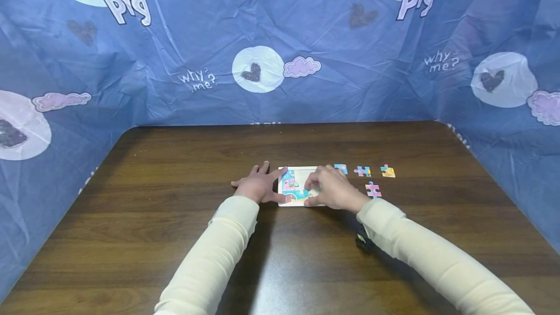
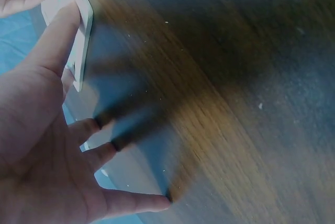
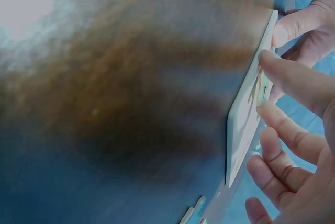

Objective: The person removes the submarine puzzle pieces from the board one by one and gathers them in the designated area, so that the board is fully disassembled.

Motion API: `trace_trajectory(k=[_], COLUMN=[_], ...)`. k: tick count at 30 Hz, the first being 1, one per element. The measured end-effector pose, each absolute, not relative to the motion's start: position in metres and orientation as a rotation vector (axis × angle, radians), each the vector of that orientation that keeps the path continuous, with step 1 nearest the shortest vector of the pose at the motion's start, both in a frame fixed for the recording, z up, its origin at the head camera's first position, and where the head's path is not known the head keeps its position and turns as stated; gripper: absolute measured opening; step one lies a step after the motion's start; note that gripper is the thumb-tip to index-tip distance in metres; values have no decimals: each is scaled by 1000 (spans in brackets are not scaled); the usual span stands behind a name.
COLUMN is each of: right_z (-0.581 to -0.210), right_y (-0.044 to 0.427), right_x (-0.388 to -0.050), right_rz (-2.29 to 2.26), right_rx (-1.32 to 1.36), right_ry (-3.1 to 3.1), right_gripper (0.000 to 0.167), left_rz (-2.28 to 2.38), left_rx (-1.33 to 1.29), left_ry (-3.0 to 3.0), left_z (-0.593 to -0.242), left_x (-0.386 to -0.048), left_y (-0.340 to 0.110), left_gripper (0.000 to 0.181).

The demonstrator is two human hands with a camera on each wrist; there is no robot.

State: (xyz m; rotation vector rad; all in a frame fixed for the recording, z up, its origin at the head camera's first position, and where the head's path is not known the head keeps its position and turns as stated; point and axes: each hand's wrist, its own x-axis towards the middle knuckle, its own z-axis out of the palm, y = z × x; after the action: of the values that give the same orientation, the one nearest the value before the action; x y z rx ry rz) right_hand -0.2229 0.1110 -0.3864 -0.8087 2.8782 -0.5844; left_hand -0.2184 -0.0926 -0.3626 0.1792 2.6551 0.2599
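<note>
Probably light, stiff and best held by its rim (image 1: 302, 168), a puzzle (image 1: 298, 184) meets a splayed left hand (image 1: 259, 184) and a right hand (image 1: 335, 188) whose grip is unclear.

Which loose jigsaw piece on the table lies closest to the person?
The mostly pink jigsaw piece: it lies alone on the near side, while the other three loose pieces form a row farther back.

Loads of room along the left edge of the surface (image 1: 109, 237), and a lane between the sleeves (image 1: 210, 256)! But left hand (image 1: 255, 187) and right hand (image 1: 334, 189) crowd the board (image 1: 301, 178), loose pieces (image 1: 373, 190) dot its right, cloth (image 1: 271, 23) walls the far edge.
</note>
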Motion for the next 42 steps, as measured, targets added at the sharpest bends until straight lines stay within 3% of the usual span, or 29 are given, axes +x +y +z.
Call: trace_trajectory(k=[12,18,27,42], right_z=[-382,-377,-370,-368], right_y=[109,120,167,251], right_x=[-217,-220,-233,-232], right_rz=[-458,-563,-886,-918], right_rx=[-1007,-937,-759,-698], right_ry=[3002,2962,2835,2969], right_gripper=[34,31,29,32], left_rz=[256,253,293,324], left_rx=[180,177,162,154], left_ry=[2651,2644,2640,2638], left_z=[-364,-365,-364,-364], left_x=[-219,-219,-219,-220], left_y=[-93,-93,-94,-94], left_gripper=[83,83,85,86])
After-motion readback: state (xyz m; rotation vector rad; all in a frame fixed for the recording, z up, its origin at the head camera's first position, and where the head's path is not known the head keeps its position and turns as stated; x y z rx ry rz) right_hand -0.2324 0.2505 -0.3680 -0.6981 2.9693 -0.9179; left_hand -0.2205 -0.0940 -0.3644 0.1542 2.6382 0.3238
